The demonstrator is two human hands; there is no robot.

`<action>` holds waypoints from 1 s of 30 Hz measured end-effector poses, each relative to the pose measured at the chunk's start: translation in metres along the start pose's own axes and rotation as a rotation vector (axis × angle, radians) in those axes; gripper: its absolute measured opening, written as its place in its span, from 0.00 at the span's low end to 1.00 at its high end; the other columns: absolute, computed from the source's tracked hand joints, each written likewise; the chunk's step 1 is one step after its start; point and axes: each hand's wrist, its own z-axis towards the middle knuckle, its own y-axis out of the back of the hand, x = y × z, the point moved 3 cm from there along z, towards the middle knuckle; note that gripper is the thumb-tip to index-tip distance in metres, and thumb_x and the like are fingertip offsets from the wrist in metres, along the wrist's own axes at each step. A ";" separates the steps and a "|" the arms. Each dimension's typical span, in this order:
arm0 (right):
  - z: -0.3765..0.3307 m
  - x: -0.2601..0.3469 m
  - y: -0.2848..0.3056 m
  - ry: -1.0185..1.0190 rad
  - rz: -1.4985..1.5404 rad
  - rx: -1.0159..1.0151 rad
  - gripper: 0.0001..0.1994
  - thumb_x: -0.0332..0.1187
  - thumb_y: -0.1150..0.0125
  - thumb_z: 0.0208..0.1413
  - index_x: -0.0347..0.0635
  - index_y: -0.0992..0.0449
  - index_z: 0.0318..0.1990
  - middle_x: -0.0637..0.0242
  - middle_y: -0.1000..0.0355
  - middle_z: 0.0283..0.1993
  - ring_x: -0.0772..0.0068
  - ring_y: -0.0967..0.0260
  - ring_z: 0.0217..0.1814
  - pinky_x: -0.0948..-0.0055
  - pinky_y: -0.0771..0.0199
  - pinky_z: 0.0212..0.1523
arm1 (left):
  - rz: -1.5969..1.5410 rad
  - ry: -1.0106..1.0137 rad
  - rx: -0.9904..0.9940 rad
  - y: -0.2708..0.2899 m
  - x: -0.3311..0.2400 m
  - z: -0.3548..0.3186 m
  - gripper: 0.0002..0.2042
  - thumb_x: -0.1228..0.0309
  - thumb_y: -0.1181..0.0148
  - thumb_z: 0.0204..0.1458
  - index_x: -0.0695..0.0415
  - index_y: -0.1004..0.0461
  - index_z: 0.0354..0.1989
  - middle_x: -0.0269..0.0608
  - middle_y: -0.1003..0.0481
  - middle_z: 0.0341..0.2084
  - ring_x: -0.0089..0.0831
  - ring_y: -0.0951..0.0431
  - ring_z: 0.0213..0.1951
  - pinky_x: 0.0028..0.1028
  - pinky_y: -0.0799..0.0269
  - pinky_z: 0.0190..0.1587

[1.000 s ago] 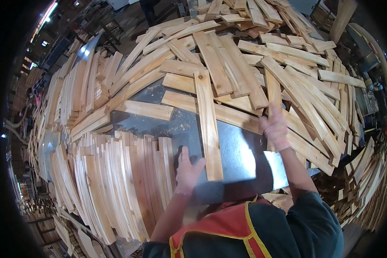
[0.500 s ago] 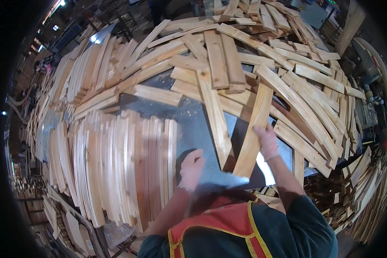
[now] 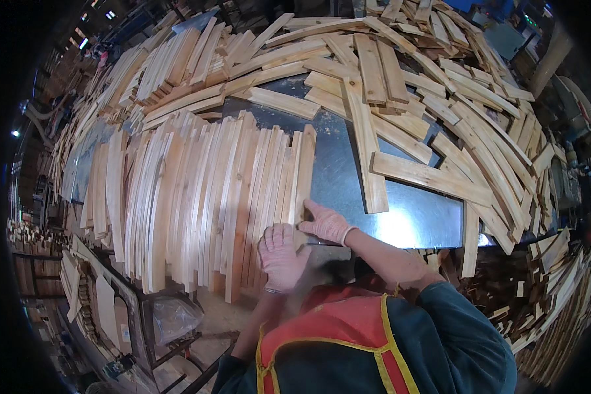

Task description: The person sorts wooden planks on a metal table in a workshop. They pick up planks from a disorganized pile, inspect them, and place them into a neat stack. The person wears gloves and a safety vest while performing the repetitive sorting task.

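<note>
- A person in an orange and yellow vest leans over a grey metal table (image 3: 400,220) heaped with pale wooden slats.
- The left hand (image 3: 281,255), gloved, lies flat with fingers spread on the near ends of a tidy row of slats (image 3: 203,203), which covers the table's left half.
- The right hand (image 3: 326,222), gloved, presses its fingers against the side of the outermost slat (image 3: 304,174) at the row's right edge; the fingers are nearly straight and close on nothing.
- Right of the row, one long slat (image 3: 366,148) lies across bare metal, with a loose jumbled pile (image 3: 440,79) beyond it.
- Risks, as I judge them: a hard sideways push could buckle the row; slats overhanging the table's near edge could tip off; rough edges could splinter through gloves.
- No bins or boxes show; the slats lie straight on the table.
</note>
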 end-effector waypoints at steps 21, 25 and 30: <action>-0.153 -0.180 0.451 -0.403 -0.872 -0.714 0.38 0.47 0.26 0.43 0.45 0.28 0.64 0.48 0.24 0.57 0.43 0.27 0.61 0.50 0.26 0.62 | -0.149 -0.209 -0.002 -0.060 -0.158 0.102 0.46 0.54 0.26 0.49 0.58 0.40 0.75 0.53 0.38 0.72 0.52 0.38 0.72 0.47 0.38 0.71; -0.198 -0.291 0.495 -0.645 -0.808 -0.683 0.44 0.46 0.26 0.45 0.50 0.36 0.72 0.45 0.29 0.67 0.40 0.29 0.68 0.52 0.28 0.68 | -0.333 0.005 0.095 -0.065 -0.207 0.138 0.51 0.49 0.24 0.45 0.60 0.42 0.75 0.55 0.40 0.73 0.51 0.38 0.73 0.48 0.39 0.72; -0.192 -0.260 0.482 -0.706 -0.695 -0.546 0.51 0.42 0.24 0.45 0.49 0.43 0.78 0.45 0.29 0.69 0.42 0.29 0.69 0.54 0.31 0.71 | -0.059 -0.136 -0.008 -0.090 -0.229 0.147 0.55 0.48 0.24 0.43 0.62 0.45 0.77 0.59 0.41 0.73 0.57 0.34 0.70 0.45 0.37 0.71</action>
